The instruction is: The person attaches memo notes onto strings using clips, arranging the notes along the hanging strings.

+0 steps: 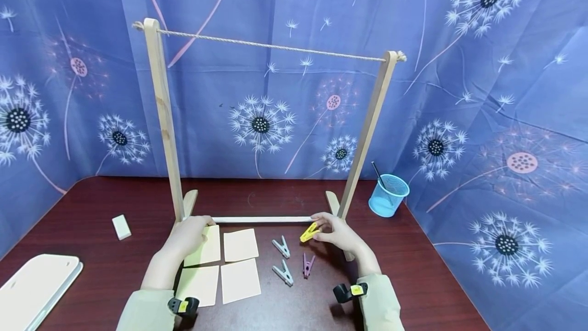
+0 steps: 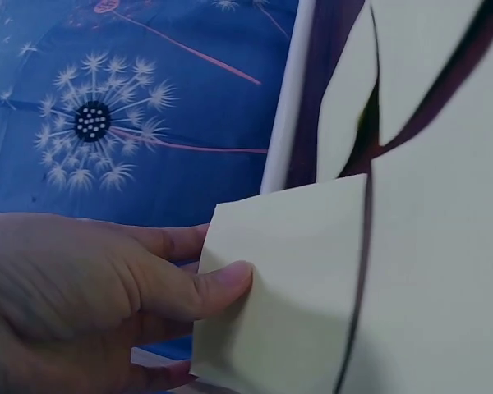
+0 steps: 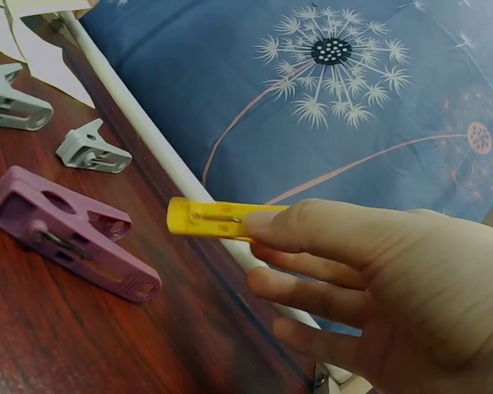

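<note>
My left hand (image 1: 187,236) pinches the upper left cream paper square (image 2: 287,271) at its left edge, thumb on top and fingers behind. Beside it on the table lie the upper right paper square (image 1: 241,245) and two lower ones (image 1: 198,285). In my right hand (image 1: 337,233) a yellow clothespin (image 3: 205,218) is pinched between thumb and fingers, above the table. Nearest to that hand lie a purple clothespin (image 3: 70,230) and two grey clothespins (image 1: 282,246), one in front of the other.
A wooden frame with two posts (image 1: 167,121) carries a rope (image 1: 275,46) across its top and a white bar (image 1: 262,219) low down. A blue mesh cup (image 1: 385,205) with a black stick stands right. A white block (image 1: 121,227) and a white case (image 1: 37,290) lie left.
</note>
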A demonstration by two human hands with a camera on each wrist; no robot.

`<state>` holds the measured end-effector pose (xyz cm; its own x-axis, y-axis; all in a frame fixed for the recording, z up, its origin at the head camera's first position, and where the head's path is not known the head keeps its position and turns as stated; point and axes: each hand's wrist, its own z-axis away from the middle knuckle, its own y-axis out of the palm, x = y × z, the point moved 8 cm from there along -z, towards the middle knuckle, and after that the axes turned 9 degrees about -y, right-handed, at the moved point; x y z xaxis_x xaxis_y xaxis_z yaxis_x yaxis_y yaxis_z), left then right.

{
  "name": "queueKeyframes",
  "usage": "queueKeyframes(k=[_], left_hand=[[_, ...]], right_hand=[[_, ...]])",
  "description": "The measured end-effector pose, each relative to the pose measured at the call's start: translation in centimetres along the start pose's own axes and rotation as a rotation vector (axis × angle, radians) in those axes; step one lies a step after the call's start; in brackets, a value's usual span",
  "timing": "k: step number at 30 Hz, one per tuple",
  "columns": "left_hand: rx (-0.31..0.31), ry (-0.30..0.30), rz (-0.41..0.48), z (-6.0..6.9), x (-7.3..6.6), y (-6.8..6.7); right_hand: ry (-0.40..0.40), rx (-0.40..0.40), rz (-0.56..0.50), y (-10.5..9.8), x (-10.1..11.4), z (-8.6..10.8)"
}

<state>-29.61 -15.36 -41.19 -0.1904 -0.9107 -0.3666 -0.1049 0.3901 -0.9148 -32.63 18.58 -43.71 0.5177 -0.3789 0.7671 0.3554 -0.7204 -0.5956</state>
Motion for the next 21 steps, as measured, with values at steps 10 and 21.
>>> queueKeyframes(k=[10,21], left_hand=[[0.149,-0.057,0.060,0.7,-1.4,-1.9],[0.158,-0.026,0.078,1.3,-2.3,-3.2]], right_hand=[[-0.011,-0.070,-0.111,-0.5,0.3,-0.1],[-0.011,-0.121,-0.270,-0.8,0.8,0.0]])
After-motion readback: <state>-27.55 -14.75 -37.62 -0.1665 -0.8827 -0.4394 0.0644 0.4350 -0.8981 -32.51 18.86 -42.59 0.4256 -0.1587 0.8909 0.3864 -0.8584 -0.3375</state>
